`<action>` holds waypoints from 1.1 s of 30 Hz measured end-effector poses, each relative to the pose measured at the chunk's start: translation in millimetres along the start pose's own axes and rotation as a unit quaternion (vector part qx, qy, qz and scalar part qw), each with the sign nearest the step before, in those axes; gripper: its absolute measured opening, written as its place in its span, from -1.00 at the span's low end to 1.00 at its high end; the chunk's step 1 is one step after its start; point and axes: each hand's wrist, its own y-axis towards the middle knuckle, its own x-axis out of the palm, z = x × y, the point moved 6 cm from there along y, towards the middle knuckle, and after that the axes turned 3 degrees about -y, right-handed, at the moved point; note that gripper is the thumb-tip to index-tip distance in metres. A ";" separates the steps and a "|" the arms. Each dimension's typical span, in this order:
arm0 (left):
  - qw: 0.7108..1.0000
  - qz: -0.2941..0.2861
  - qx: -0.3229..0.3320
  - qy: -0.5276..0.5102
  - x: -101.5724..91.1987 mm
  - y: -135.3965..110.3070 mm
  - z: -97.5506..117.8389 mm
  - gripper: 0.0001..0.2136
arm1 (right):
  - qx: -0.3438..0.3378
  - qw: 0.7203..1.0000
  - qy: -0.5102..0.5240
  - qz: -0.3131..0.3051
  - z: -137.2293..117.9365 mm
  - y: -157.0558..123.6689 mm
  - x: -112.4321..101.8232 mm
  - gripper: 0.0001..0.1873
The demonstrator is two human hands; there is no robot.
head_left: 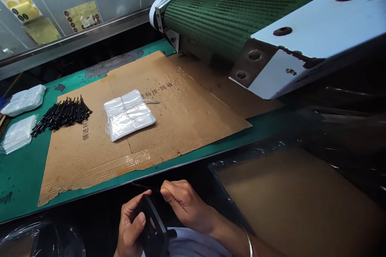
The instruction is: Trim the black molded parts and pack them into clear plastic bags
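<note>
My left hand [129, 227] grips a flat black plastic part [152, 225] at the bottom of the view, holding it upright against my fingers. My right hand [183, 204] pinches a thin black pin [144, 186] between thumb and forefinger, and the pin points left, just above the black part. Both hands are close together below the table's front edge. Farther off, a pile of similar black pins [62, 114] lies on a flattened cardboard sheet [187, 112], beside a stack of clear plastic bags [129, 114].
A green woven conveyor belt [229, 4] on a white metal frame [313, 20] overhangs the upper right. Folded white bags [24, 100] lie on the green table mat [21, 176] at the left. A plastic-wrapped brown box [286, 196] fills the lower right.
</note>
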 end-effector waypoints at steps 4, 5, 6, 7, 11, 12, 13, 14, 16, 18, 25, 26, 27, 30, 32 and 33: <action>0.993 0.007 0.082 0.086 -7.0 2.4 13.6 -0.70 | -0.018 0.999 0.037 -0.023 -7.8 -0.7 -4.9 -0.53; 0.990 -0.005 0.097 0.101 -5.9 2.8 16.7 -0.70 | -0.028 0.998 0.042 -0.032 -11.9 -0.8 -5.4 -0.53; 0.988 -0.015 0.107 0.112 -4.5 3.1 19.1 -0.70 | -0.035 0.998 0.045 -0.040 -15.5 -1.0 -5.4 -0.53; 0.986 -0.021 0.116 0.120 -3.1 3.3 20.9 -0.70 | -0.039 0.997 0.048 -0.047 -18.5 -1.2 -4.7 -0.53; 0.983 -0.033 0.132 0.124 2.6 2.9 22.2 -0.69 | -0.053 0.996 0.042 -0.060 -24.7 -2.7 2.4 -0.52; 0.982 -0.032 0.135 0.125 3.1 2.9 22.2 -0.69 | -0.059 0.996 0.035 -0.060 -25.1 -2.9 4.1 -0.52; 0.981 -0.029 0.141 0.127 2.7 3.0 22.6 -0.69 | -0.062 0.996 0.027 -0.059 -25.3 -3.0 5.4 -0.52; 0.980 -0.024 0.149 0.130 1.3 3.4 23.5 -0.70 | -0.064 0.996 0.019 -0.056 -25.1 -2.7 5.8 -0.52; 0.977 -0.025 0.153 0.146 -2.4 5.7 24.3 -0.73 | -0.069 0.996 0.010 -0.048 -25.8 -1.9 4.6 -0.51; 0.975 -0.042 0.139 0.168 -6.4 9.4 22.6 -0.73 | -0.083 0.996 0.016 -0.041 -28.4 -1.6 1.3 -0.49; 0.981 -0.013 0.129 0.141 -23.0 17.3 22.2 -0.70 | -0.167 0.981 0.030 -0.097 -40.5 -18.9 1.5 -0.52; 0.979 -0.015 0.133 0.153 -23.2 18.4 24.0 -0.71 | -0.179 0.977 0.039 -0.108 -41.4 -22.7 2.7 -0.53; 0.975 -0.020 0.140 0.173 -22.6 19.5 26.6 -0.72 | -0.180 0.976 0.052 -0.112 -41.0 -25.1 2.7 -0.53; 0.942 -0.080 0.189 0.265 -11.9 21.8 37.3 -0.75 | -0.083 0.990 0.104 -0.050 -28.2 -21.8 -5.5 -0.51; 0.911 -0.149 0.215 0.319 1.6 20.9 42.0 -0.75 | 0.035 0.990 0.137 -0.016 -13.4 -16.5 -8.7 -0.50; 0.895 -0.181 0.230 0.336 8.9 19.3 44.3 -0.76 | 0.089 0.983 0.160 -0.023 -7.2 -14.4 -6.8 -0.49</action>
